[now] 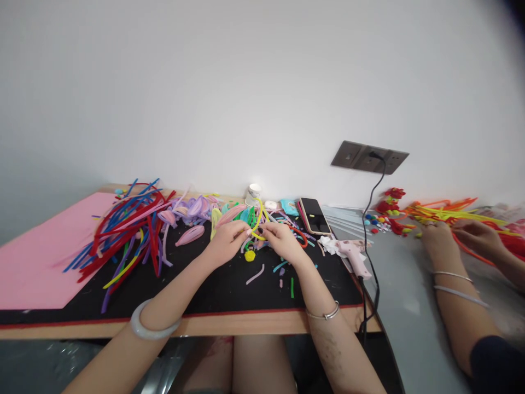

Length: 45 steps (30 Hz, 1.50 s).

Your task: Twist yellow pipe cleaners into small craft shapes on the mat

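A bent yellow pipe cleaner [260, 212] runs between my two hands above the black mat [164, 290]. My left hand [227, 241] pinches it with thumb and forefinger. From the other side, my right hand [282, 238] has its fingers closed on the same pipe cleaner. Just below lies a small yellow round piece [250, 255]. Behind my left hand is a pink looped bundle [232, 214], with green pieces [245, 215] close by. Short cut bits, such as a green one [292, 288] and a pale pink one [255, 274], are scattered nearer me.
Red and blue pipe cleaners [123, 224] are heaped left, beside a pink sheet [36, 257]. A paper cup [254, 192] stands by the wall. To the right are a phone [314, 215], a pink glue gun [353, 257] and its black cord [376, 273]. Another person's hands [441, 243] work farther right.
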Available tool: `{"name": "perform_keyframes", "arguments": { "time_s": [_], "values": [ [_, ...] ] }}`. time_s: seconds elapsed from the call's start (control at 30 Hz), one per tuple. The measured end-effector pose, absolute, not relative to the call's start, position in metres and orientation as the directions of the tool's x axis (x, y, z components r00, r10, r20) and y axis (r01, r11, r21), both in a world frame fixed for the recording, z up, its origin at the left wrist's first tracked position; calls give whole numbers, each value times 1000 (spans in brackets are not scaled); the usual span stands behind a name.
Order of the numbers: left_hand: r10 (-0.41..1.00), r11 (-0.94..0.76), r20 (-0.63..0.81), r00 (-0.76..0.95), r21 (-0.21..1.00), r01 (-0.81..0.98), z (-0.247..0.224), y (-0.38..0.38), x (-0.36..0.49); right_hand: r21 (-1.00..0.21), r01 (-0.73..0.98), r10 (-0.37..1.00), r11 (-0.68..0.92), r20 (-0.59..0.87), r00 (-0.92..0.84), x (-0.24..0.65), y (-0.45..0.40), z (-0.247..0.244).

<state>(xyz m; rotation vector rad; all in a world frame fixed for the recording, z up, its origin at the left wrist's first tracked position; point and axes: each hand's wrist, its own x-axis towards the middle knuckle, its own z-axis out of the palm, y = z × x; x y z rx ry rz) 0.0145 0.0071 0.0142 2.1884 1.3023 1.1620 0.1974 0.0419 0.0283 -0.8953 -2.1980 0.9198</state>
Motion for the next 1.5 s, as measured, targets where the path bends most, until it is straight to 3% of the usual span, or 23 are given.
{"name": "perform_keyframes", "arguments": {
  "time_s": [0.13,0.37,0.63,1.0,1.17,1.37,1.5],
  "values": [
    [854,-511,458,246,648,565,14,7,13,-837,345,720,425,82,-689,200,43,24],
    [901,-419,301,314,795,439,14,6,14,-886,137,751,444,284,-596,192,40,25],
    [894,-307,184,409,915,260,17,4,17,-960,-28,757,278,237,-608,188,39,20],
    [899,-265,142,414,930,256,21,2,17,-823,172,700,541,327,-634,191,32,34],
    [902,-355,227,369,875,330,18,3,20,-818,278,794,504,312,-521,188,32,33],
    [819,-574,457,348,638,514,25,-2,24,-852,336,882,403,262,-392,184,36,28],
    [796,-601,491,354,568,562,25,-4,25,-864,331,901,379,264,-344,183,37,26]
  ]
}}
